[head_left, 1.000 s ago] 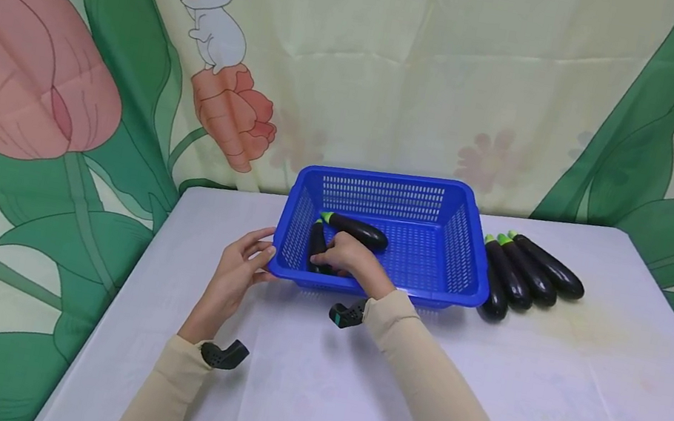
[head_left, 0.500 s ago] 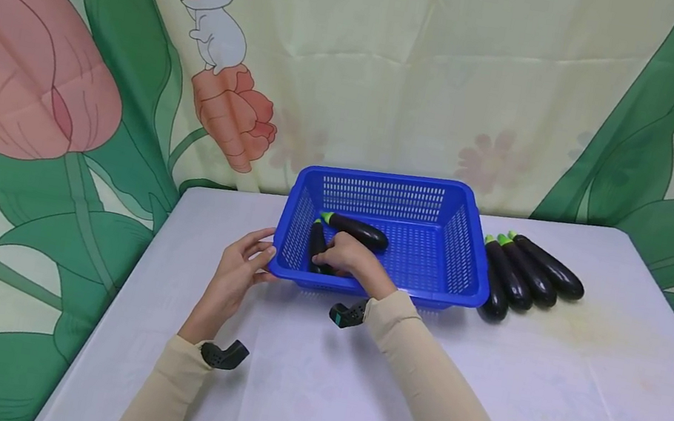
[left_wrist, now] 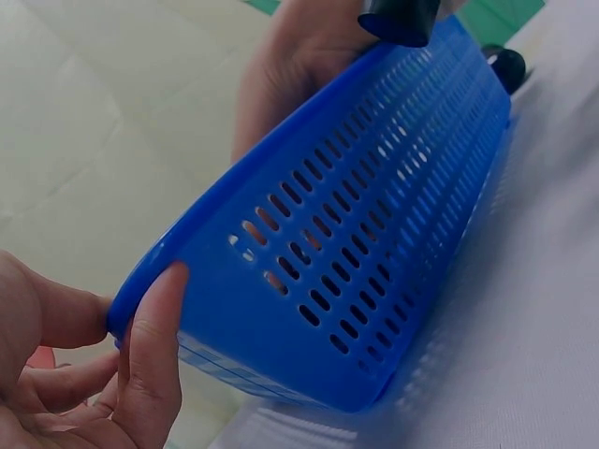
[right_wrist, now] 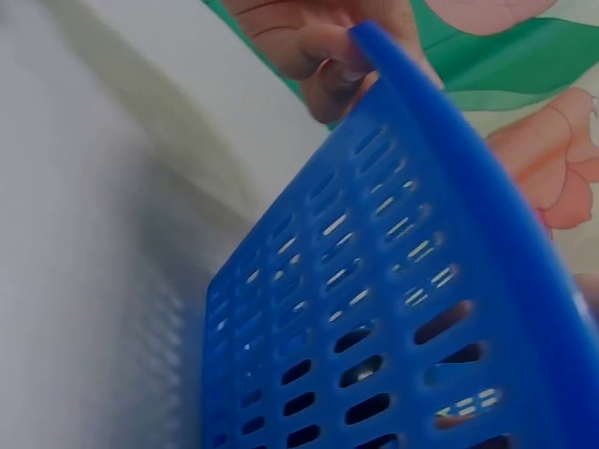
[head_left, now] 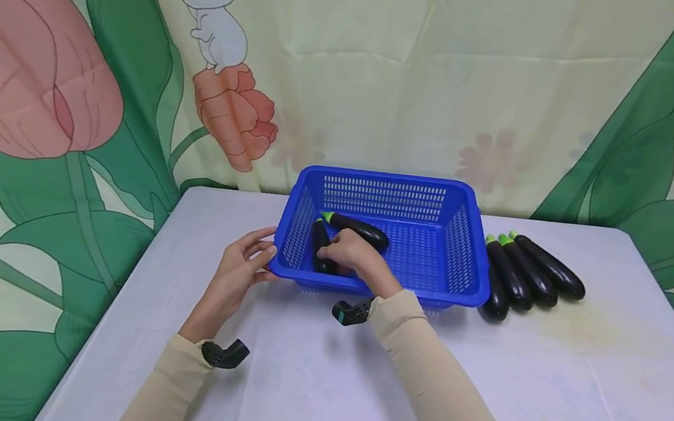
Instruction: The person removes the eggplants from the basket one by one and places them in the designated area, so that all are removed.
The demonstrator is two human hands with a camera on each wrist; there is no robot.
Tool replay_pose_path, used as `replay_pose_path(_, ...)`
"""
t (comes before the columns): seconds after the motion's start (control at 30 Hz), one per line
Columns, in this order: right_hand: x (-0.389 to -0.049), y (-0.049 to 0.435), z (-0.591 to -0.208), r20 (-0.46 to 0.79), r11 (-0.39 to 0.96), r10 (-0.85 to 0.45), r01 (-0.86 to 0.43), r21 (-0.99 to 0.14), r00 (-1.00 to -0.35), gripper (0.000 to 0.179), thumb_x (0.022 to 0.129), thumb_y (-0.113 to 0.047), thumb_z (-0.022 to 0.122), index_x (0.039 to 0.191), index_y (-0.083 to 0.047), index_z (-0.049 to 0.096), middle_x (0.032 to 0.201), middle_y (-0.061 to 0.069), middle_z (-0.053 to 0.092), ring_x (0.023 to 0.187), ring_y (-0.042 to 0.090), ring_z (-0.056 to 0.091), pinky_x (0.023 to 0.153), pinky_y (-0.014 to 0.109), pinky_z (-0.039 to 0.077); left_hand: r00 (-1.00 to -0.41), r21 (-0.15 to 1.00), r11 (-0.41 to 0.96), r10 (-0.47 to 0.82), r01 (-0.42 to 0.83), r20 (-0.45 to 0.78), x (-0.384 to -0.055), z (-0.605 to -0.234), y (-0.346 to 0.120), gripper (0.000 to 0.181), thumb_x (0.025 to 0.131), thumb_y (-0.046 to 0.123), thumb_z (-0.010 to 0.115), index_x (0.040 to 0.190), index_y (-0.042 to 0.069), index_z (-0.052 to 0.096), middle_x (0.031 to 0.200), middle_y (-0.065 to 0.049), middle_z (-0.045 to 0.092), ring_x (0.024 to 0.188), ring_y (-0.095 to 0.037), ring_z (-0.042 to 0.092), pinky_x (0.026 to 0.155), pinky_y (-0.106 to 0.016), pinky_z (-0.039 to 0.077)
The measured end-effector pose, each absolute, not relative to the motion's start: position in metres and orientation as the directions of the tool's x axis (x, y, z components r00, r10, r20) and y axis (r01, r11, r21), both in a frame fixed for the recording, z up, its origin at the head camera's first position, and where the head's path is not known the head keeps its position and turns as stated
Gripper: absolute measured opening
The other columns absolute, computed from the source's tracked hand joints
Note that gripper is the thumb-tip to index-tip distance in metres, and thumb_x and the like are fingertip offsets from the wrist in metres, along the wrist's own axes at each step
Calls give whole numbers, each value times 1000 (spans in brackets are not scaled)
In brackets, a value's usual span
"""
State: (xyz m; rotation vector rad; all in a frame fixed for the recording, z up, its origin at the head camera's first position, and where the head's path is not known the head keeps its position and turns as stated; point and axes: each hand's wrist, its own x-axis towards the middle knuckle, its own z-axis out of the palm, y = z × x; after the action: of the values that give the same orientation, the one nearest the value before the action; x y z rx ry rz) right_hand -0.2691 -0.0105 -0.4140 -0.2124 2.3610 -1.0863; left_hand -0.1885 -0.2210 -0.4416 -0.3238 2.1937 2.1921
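The left hand (head_left: 236, 272) pinches the left end of the blue basket (head_left: 414, 248) at its rim. Inside the basket, the right hand (head_left: 361, 255) has its fingers bent beside the near eggplant (head_left: 320, 239); its fingertips are hidden, so whether they grip it I cannot tell. The far eggplant (head_left: 360, 230) lies just behind, the 2 stem ends close together. The right wrist crosses over the near rim. Just right of the basket, 4 eggplants (head_left: 526, 268) lie side by side on the white table (head_left: 290, 398); a patterned cloth (head_left: 351, 55) hangs behind.

Compared with 0.5 s ago, the right hand sits slightly farther right, uncovering more of the near eggplant's lower end; the basket stays put.
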Motion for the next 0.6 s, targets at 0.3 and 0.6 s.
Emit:
replay_pose_path(0.3, -267, -2, -410, -410, 582, -353, 146, -800, -841, 34, 102, -24, 62, 72, -14, 48, 70, -3, 42, 71, 15, 47, 72, 29, 45, -975, 985, -15, -138, -174, -174, -189, -442, -220, 45, 106, 10, 60, 150, 13, 54, 123, -11, 62, 80, -12, 69, 66, -23, 63)
replay_pose_path(0.6, -264, 9, -403, -409, 449, -378, 222, -866, -831, 55, 103, -22, 59, 149, 4, 47, 147, 19, 55, 136, 32, 56, 111, 49, 54, -972, 983, -17, -146, -181, -181, -189, -441, -220, 45, 105, 11, 61, 149, 14, 55, 123, -11, 63, 80, -12, 68, 65, -23, 62)
